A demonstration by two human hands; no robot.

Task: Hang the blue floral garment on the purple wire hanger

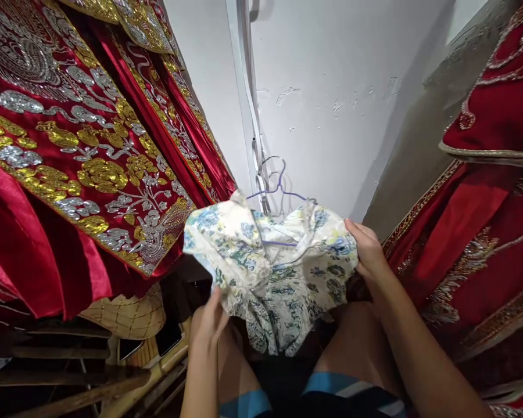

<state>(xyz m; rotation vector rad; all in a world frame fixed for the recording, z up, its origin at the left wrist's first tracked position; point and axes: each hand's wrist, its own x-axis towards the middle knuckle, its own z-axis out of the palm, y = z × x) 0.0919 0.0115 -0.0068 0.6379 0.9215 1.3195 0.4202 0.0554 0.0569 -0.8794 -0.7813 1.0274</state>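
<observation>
Centrally, white blue-floral fabric garment (244, 255) on slim purple hanger (279, 186) | between hands | left hand (213, 318) pinches lower side | right hand (368, 248) pinches opposite edge

Lighting uneven: the white wall (326, 64) is brightly lit, with a broad grey shadow (403, 133) down its right side, while the wooden rails (65, 352) at lower left sink into near-darkness. Glints of glare stand on the gold and silver trim (102, 174); the shirt (244, 255) is bright across its shoulders and shaded lower down. Left hand (212, 318) shows slight blur; wide-angle stretching is noted toward the frame edges.
</observation>
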